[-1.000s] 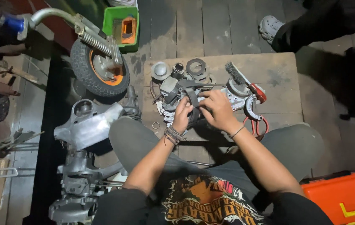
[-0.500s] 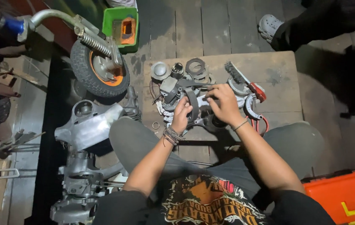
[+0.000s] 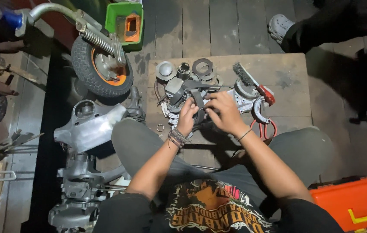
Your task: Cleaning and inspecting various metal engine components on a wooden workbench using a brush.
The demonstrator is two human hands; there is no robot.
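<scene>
I sit at a low wooden board (image 3: 287, 73) strewn with grey metal engine parts. My left hand (image 3: 187, 117), beaded bracelets at its wrist, pinches a dark curved strap-like part (image 3: 199, 102) in the pile. My right hand (image 3: 224, 113) rests beside it, fingers curled on the same cluster of parts (image 3: 179, 92). Behind the hands lie a round metal cap (image 3: 165, 70), a small cylinder (image 3: 184, 69) and a dark ring (image 3: 203, 67). What the fingers cover is hidden.
A wire brush with a red handle (image 3: 253, 84) and red-handled pliers (image 3: 264, 127) lie right of my hands. A small wheel with an orange hub (image 3: 101, 67), a green box (image 3: 125, 23) and an engine casing (image 3: 86, 127) stand left. An orange toolbox (image 3: 356, 203) sits bottom right; another person's shoe (image 3: 280, 26) is at the top.
My right hand has slid slightly left, closer to my left hand over the dark curved part. The left hand stays put.
</scene>
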